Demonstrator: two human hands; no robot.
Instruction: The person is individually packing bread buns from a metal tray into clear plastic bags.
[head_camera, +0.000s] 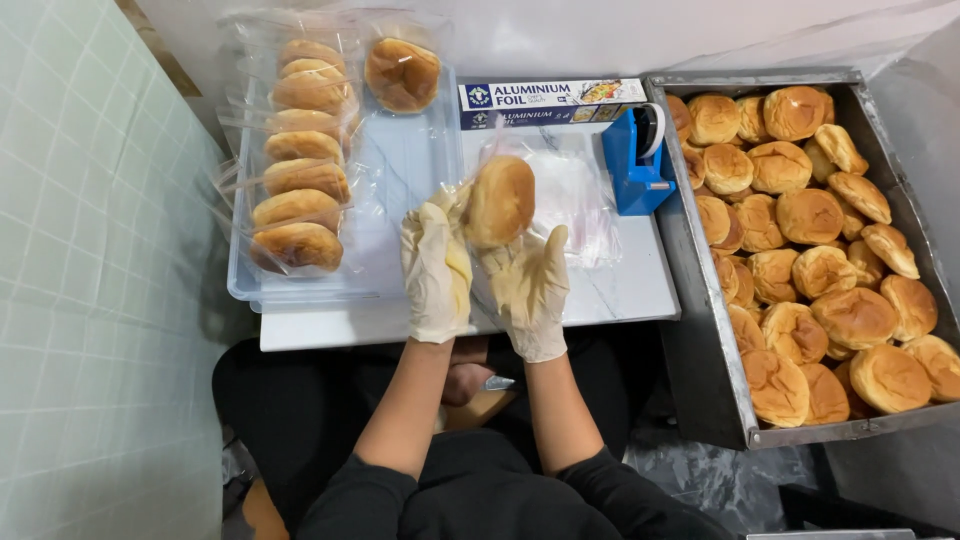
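Bagged buns (297, 160) in tray (400, 170), left on surface (620, 290). Foil box (550, 100) behind, tape dispenser (638, 160) right. Metal pan (700, 340) of loose buns (820, 270) beside surface, my far right.

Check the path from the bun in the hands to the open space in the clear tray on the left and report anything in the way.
Nothing visible blocks it. Both hands hold the bun in its clear bag just right of the tray. The bagged buns line the tray's left side, and its right part is bare.

We note the metal tray (700, 330) is cut off at the right edge; the bun (498, 200) hides our fingertips.
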